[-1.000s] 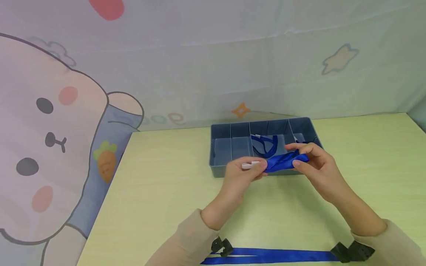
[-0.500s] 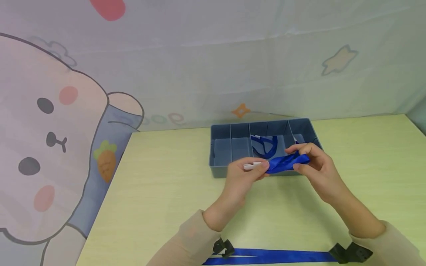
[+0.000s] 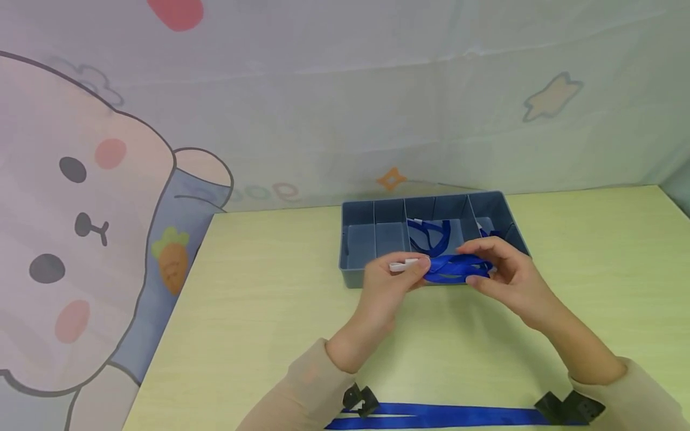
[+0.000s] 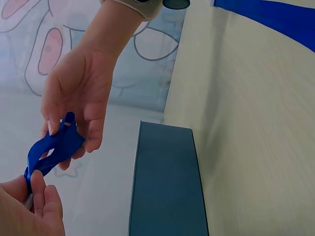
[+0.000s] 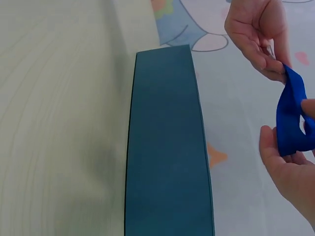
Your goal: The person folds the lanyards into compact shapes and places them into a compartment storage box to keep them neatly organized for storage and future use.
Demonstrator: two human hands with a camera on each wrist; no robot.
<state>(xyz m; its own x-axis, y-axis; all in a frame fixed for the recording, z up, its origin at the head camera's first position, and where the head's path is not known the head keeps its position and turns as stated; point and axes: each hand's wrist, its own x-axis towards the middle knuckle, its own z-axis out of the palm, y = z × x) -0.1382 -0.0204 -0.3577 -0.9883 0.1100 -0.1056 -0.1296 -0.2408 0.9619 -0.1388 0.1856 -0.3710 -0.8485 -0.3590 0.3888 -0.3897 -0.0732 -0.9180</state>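
Note:
A blue lanyard (image 3: 453,267), folded into flat loops with a white end piece, is held up between both hands, over the front edge of the grey tray. My left hand (image 3: 385,284) pinches it at the white end (image 3: 403,265) between thumb and fingers. At the other end my right hand (image 3: 509,278) holds the loops, thumb below and fingers above. From the left wrist view, the lanyard's loops (image 4: 54,147) spread with a gap between them, and the right hand (image 4: 81,93) curls around the far end. In the right wrist view the ribbon (image 5: 290,118) bends into the right fingers.
Behind the hands stands the divided grey tray (image 3: 356,278). A coiled blue lanyard (image 3: 444,236) lies in a middle compartment, and more blue strap (image 3: 487,232) shows in the right one. Another blue lanyard (image 3: 463,413) stretches along the near table edge, partly behind the black wrist mounts.
The right hand has shifted slightly left and its fingers have moved on the lanyard. Its bunched loops now look more spread, with gaps between the strands. The left hand keeps its pinch.

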